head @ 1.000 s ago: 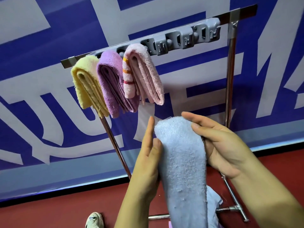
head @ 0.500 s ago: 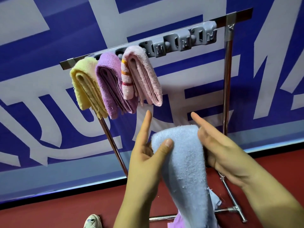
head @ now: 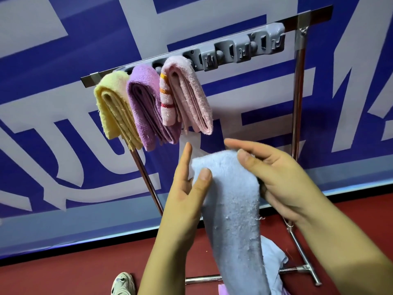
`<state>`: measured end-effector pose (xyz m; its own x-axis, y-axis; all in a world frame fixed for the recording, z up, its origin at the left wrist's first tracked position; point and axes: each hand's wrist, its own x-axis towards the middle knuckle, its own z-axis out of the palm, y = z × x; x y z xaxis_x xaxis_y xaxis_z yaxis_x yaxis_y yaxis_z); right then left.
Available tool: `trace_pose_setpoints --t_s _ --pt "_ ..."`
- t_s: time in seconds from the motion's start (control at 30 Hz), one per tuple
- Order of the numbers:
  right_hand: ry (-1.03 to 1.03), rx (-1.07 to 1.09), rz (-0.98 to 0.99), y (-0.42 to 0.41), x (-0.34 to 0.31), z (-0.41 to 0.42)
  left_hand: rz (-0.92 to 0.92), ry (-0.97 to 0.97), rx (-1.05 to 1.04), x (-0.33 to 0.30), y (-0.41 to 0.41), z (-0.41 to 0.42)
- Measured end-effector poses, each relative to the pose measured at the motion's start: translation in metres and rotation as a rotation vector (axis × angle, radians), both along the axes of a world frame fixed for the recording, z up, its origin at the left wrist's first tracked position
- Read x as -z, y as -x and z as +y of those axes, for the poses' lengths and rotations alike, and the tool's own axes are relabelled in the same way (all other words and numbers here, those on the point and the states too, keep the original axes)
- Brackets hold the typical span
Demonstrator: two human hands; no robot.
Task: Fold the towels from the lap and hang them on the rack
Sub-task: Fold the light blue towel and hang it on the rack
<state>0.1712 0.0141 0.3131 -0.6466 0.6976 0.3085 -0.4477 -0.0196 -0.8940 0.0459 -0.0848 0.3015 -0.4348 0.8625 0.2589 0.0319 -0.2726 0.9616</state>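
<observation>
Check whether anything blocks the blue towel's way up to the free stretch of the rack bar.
Nothing visible does. The blue towel, held by the left hand and right hand, hangs below the rack bar. The bar is bare right of the pink towel, with only open air between.

Huge pale lettering runs across a blue banner (head: 63, 39) behind a metal rack (head: 298, 81), but the characters are cropped by the frame and partly blocked, and no whole word can be read. A curved form toward 9 o'clock resembles a "U" or "J"; slanted strokes toward 3 o'clock could be part of an "M" or "A". A grey plastic clip strip (head: 244, 50) on the rail toward 1 o'clock carries no legible marking. The hanging towels show no readable labels.
</observation>
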Motion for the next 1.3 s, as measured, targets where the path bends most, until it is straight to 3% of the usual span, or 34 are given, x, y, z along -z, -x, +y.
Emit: trace_pose_setpoints --t_s 0.17,0.3,0.47,0.67,0.93,1.13,1.3 --pt "0.13 -0.1 0.074 0.0 -0.004 0.002 0.012 -0.054 0.005 0.003 0.0 -0.002" --pt "-0.122 -0.01 -0.122 -0.008 0.006 0.007 0.005 -0.093 -0.043 -0.002 -0.004 0.0" --pt "-0.311 -0.154 -0.263 -0.017 0.011 0.001 -0.008 -0.056 -0.048 -0.003 -0.002 0.005" --pt "-0.274 -0.113 -0.181 -0.004 0.012 0.002 0.08 0.022 -0.093 -0.004 0.01 0.005" --pt "-0.161 -0.104 -0.011 0.016 0.002 0.001 0.102 -0.039 -0.057 -0.006 0.014 -0.002" --pt "-0.361 -0.116 -0.153 0.003 -0.002 0.008 -0.007 -0.138 -0.179 -0.004 0.02 0.002" --pt "-0.401 -0.142 -0.236 0.0 0.003 0.006 -0.162 -0.16 -0.177 0.0 0.01 0.009"
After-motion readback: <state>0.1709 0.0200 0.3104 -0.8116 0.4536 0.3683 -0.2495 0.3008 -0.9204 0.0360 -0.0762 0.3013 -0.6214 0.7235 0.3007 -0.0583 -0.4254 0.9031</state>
